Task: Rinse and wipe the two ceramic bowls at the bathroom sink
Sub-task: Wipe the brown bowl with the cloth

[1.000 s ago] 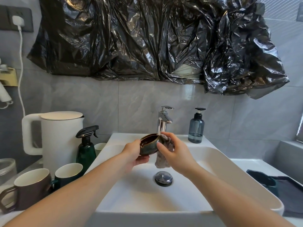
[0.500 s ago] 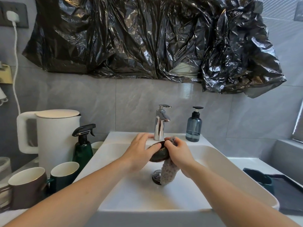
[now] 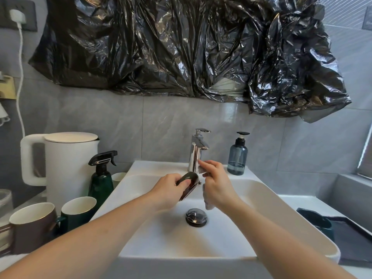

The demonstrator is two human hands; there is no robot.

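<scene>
Over the white square sink, the left hand grips a small dark shiny ceramic bowl, tipped on its side. Just to its right, the right hand pinches a pale knobbly cloth that hangs down below it, right in front of the silver tap.

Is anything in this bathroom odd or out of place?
Yes: crumpled black plastic sheeting hangs on the wall above the faucet. A white kettle and mugs beside the sink also seem unusual.
</scene>
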